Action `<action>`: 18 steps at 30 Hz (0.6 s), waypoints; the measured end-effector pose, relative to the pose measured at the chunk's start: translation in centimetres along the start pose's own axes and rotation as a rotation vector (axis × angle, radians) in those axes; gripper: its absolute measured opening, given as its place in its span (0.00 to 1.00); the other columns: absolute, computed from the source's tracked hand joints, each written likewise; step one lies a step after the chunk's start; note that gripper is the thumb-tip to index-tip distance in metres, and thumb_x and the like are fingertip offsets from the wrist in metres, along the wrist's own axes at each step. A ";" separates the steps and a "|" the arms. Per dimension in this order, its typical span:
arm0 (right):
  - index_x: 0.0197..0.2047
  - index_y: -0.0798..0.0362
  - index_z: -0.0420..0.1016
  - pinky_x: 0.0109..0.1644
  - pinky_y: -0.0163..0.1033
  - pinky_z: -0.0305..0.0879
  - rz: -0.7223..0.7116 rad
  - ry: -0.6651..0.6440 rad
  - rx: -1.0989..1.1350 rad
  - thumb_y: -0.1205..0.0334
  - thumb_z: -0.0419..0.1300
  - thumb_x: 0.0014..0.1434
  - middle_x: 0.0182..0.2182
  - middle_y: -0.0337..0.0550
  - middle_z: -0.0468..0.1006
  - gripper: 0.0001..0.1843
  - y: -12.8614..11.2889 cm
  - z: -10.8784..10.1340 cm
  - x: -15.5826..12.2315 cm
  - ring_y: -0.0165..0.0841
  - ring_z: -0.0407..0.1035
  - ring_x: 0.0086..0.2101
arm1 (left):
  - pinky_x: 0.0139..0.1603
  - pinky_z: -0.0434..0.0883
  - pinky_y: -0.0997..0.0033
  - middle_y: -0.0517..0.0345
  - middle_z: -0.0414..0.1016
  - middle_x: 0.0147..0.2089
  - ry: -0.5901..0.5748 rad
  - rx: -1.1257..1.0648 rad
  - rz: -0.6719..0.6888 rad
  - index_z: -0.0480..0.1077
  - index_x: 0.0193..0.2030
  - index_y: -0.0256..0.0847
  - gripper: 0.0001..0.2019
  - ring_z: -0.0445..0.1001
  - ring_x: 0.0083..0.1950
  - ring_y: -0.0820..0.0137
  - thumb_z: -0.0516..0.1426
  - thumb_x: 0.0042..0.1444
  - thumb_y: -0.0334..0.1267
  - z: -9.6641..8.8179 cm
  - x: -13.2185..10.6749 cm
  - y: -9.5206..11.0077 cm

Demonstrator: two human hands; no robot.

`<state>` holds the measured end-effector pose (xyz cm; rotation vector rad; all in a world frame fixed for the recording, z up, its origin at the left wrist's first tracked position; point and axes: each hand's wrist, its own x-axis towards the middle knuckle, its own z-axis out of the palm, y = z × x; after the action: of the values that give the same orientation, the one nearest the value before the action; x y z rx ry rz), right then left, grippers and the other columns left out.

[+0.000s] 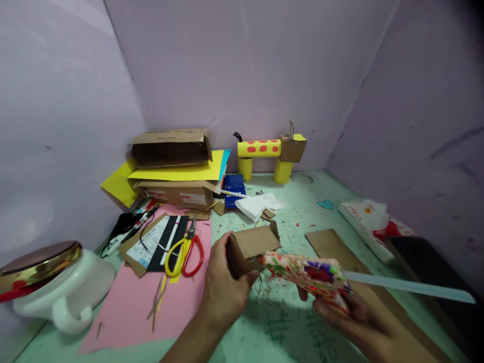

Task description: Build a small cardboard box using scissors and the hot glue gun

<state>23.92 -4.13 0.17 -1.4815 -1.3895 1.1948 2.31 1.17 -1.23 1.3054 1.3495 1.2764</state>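
In my left hand [229, 282] is a small brown cardboard box [255, 241], with the thumb across its near side and the fingers behind its left edge. My right hand [351, 312] is wrapped round the handle of a hot glue gun [302, 272] with a floral pattern. A long whitish glue stick [408, 286] sticks out of the gun's back end. The nozzle points left and sits at the box's near edge; whether it touches, I cannot tell. A red light glows on the gun's side.
Red-and-yellow-handled scissors [185, 252] lie on pink paper [124, 307] at left, near a white pot [75, 287]. Stacked cardboard boxes [172, 194] and a yellow spotted paper animal [260, 148] stand at the back. A cardboard strip [333, 247] and a dark flat object [423, 267] lie at right.
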 end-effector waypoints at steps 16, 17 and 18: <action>0.42 0.48 0.81 0.54 0.53 0.70 -0.082 0.055 -0.034 0.42 0.64 0.51 0.44 0.49 0.82 0.22 1.4 -1.9 0.8 0.51 0.74 0.47 | 0.56 0.68 0.49 0.43 0.70 0.56 -0.009 0.115 -0.012 0.58 0.60 0.40 0.37 0.69 0.59 0.51 0.64 0.40 0.36 -0.2 0.1 -0.2; 0.41 0.48 0.81 0.52 0.53 0.71 -0.084 0.085 -0.045 0.41 0.64 0.51 0.43 0.49 0.83 0.22 1.1 -1.7 0.8 0.51 0.75 0.46 | 0.56 0.68 0.48 0.42 0.70 0.56 -0.004 0.122 -0.024 0.58 0.60 0.39 0.38 0.69 0.59 0.50 0.64 0.40 0.36 -0.2 0.2 -0.1; 0.41 0.48 0.81 0.51 0.52 0.73 -0.086 0.112 -0.053 0.39 0.63 0.51 0.42 0.50 0.83 0.23 0.8 -1.6 0.7 0.51 0.75 0.45 | 0.56 0.68 0.47 0.41 0.70 0.56 0.004 0.129 -0.036 0.58 0.60 0.38 0.38 0.68 0.59 0.49 0.63 0.39 0.37 -0.2 0.2 -0.1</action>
<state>25.69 -3.43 -0.29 -1.4866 -1.4033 1.0138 2.09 1.35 -1.27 1.3601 1.4720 1.1843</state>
